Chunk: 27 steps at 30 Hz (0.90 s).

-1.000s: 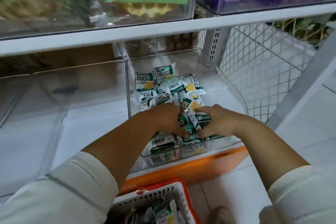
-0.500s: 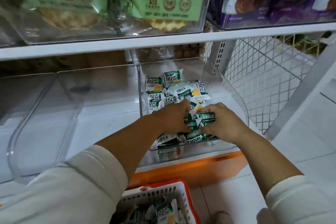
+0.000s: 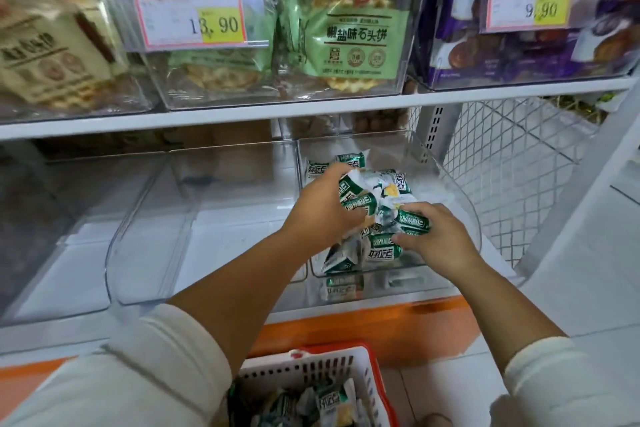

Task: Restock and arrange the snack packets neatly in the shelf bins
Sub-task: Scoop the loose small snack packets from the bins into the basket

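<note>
The snack packets [image 3: 377,198] are of thin plastic film, glossy and wrinkled. The bin [image 3: 464,211] around them is clear hard plastic, smooth, with bright reflections. The shelf board [image 3: 207,114] looks like white painted metal, smooth. The side mesh [image 3: 519,163] is white coated wire. The basket [image 3: 304,369] is white moulded plastic with a red rim. The sleeves [image 3: 166,367] are matt white cloth. The price tag [image 3: 188,14] is paper behind clear plastic.

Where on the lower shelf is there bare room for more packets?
The clear bin left of the packet bin has a bare floor. In the packet bin, a bare strip follows its curved right wall. Front and middle are crowded: snack packets, gripped by left hand and right hand.
</note>
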Motion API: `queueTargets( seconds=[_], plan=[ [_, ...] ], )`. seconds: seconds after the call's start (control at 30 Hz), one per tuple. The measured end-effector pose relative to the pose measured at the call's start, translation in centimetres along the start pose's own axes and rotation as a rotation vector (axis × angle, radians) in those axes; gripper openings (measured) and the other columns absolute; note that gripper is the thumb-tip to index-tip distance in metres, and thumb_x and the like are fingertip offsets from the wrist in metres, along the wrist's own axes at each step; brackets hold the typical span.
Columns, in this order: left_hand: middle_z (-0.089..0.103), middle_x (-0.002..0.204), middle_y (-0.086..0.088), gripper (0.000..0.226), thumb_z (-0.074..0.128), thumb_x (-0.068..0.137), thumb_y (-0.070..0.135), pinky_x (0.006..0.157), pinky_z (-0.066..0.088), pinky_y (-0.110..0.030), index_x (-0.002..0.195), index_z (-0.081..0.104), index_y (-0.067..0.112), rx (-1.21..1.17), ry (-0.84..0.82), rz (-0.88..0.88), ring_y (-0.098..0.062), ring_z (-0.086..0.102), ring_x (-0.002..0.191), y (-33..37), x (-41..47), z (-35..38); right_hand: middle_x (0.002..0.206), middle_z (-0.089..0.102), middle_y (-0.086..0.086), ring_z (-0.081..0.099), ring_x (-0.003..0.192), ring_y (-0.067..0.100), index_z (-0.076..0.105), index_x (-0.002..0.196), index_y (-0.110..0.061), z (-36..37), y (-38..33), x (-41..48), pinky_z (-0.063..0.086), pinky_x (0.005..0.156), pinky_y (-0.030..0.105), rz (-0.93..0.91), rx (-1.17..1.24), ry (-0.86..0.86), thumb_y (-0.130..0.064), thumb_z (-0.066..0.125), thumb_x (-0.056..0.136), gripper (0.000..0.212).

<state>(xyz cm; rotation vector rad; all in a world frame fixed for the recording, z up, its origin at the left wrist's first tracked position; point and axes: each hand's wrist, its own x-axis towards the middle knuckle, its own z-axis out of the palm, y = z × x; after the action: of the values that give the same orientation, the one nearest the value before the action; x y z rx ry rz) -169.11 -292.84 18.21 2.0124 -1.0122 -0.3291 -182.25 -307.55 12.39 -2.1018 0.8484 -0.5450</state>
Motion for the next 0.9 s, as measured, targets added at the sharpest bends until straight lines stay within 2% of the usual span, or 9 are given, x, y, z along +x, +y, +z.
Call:
queueTargets(
  seconds=[0.27, 0.4, 0.43, 0.5, 0.57, 0.67, 0.73, 0.83, 0.9],
  plan=[
    [0.073, 0.105, 0.004, 0.037, 0.075, 0.084, 0.003, 0.072, 0.062, -0.029, 0.110, 0.056, 0.022, -0.575, 0.127, -0.138, -0.010, 0.073, 0.090, -0.2, -3.9, -2.7, 0.116, 0.050, -0.005, 0.053, 0.109, 0.012, 0.061, 0.116, -0.029, -0.6, -2.1, -1.4, 0.038, 0.091, 0.020, -0.085, 0.101, 0.157, -0.019, 0.081, 0.076, 0.046],
    [0.075, 0.107, -0.002, 0.035, 0.071, 0.087, 0.003, 0.073, 0.061, -0.033, 0.116, 0.055, 0.014, -0.768, 0.208, -0.122, -0.017, 0.073, 0.094, -0.4, -7.3, -4.1, 0.109, 0.049, -0.014, 0.052, 0.100, -0.007, 0.060, 0.115, -0.033, -1.1, -5.4, -5.2, 0.036, 0.083, 0.000, -0.212, 0.180, 0.230, -0.018, 0.079, 0.078, 0.044],
    [0.075, 0.107, -0.001, 0.034, 0.070, 0.087, 0.005, 0.073, 0.061, -0.034, 0.116, 0.055, 0.014, -0.780, 0.216, -0.125, -0.018, 0.074, 0.094, -0.6, -8.3, -4.4, 0.110, 0.049, -0.015, 0.053, 0.102, -0.005, 0.060, 0.115, -0.034, -1.0, -6.0, -6.5, 0.038, 0.086, 0.002, -0.227, 0.198, 0.235, -0.019, 0.078, 0.078, 0.044],
    [0.076, 0.104, -0.002, 0.029, 0.068, 0.088, 0.008, 0.071, 0.061, -0.034, 0.114, 0.056, 0.015, -0.792, 0.205, -0.153, -0.020, 0.074, 0.092, -1.7, -10.7, -4.8, 0.113, 0.048, -0.020, 0.054, 0.111, 0.005, 0.058, 0.114, -0.040, 0.1, -6.5, -9.6, 0.043, 0.098, 0.018, -0.213, 0.235, 0.216, -0.022, 0.078, 0.079, 0.045],
    [0.075, 0.099, -0.004, 0.021, 0.066, 0.089, 0.006, 0.064, 0.059, -0.031, 0.107, 0.057, 0.014, -0.817, 0.174, -0.193, -0.021, 0.073, 0.087, -4.1, -13.3, -4.9, 0.114, 0.046, -0.025, 0.055, 0.113, 0.007, 0.057, 0.110, -0.047, 1.9, -6.2, -12.9, 0.045, 0.099, 0.028, -0.161, 0.277, 0.187, -0.023, 0.079, 0.078, 0.045],
    [0.074, 0.101, -0.006, 0.024, 0.067, 0.089, 0.004, 0.060, 0.057, -0.029, 0.110, 0.058, 0.014, -0.826, 0.110, -0.379, -0.021, 0.073, 0.083, -9.2, -17.4, -4.3, 0.113, 0.046, -0.022, 0.048, 0.105, -0.013, 0.053, 0.105, -0.050, 5.8, -4.6, -17.6, 0.039, 0.088, 0.007, -0.011, 0.292, 0.058, -0.023, 0.078, 0.079, 0.045],
    [0.072, 0.103, -0.011, 0.028, 0.074, 0.084, 0.010, 0.059, 0.056, -0.028, 0.108, 0.061, 0.017, -0.791, 0.034, -0.544, -0.018, 0.072, 0.080, -12.9, -19.8, -3.1, 0.114, 0.045, -0.019, 0.049, 0.103, -0.008, 0.052, 0.112, -0.045, 8.9, -2.5, -19.7, 0.041, 0.088, 0.012, 0.154, 0.217, -0.112, -0.029, 0.076, 0.082, 0.042],
    [0.066, 0.102, -0.005, 0.032, 0.079, 0.081, 0.018, 0.076, 0.054, -0.038, 0.105, 0.058, 0.021, -0.718, -0.022, -0.794, -0.020, 0.065, 0.088, -17.1, -22.1, 0.5, 0.116, 0.056, -0.013, 0.057, 0.106, 0.005, 0.055, 0.129, -0.022, 13.0, 2.1, -21.3, 0.043, 0.087, 0.012, 0.353, 0.068, -0.295, -0.029, 0.075, 0.083, 0.050],
    [0.062, 0.100, -0.003, 0.036, 0.072, 0.088, 0.010, 0.086, 0.053, -0.043, 0.119, 0.054, 0.017, -0.781, -0.002, -0.915, -0.023, 0.062, 0.088, -19.1, -23.3, 3.2, 0.131, 0.057, -0.002, 0.056, 0.116, 0.013, 0.053, 0.135, -0.013, 14.7, 4.5, -21.6, 0.039, 0.089, 0.015, 0.415, 0.003, -0.334, -0.029, 0.074, 0.083, 0.059]
  ],
)
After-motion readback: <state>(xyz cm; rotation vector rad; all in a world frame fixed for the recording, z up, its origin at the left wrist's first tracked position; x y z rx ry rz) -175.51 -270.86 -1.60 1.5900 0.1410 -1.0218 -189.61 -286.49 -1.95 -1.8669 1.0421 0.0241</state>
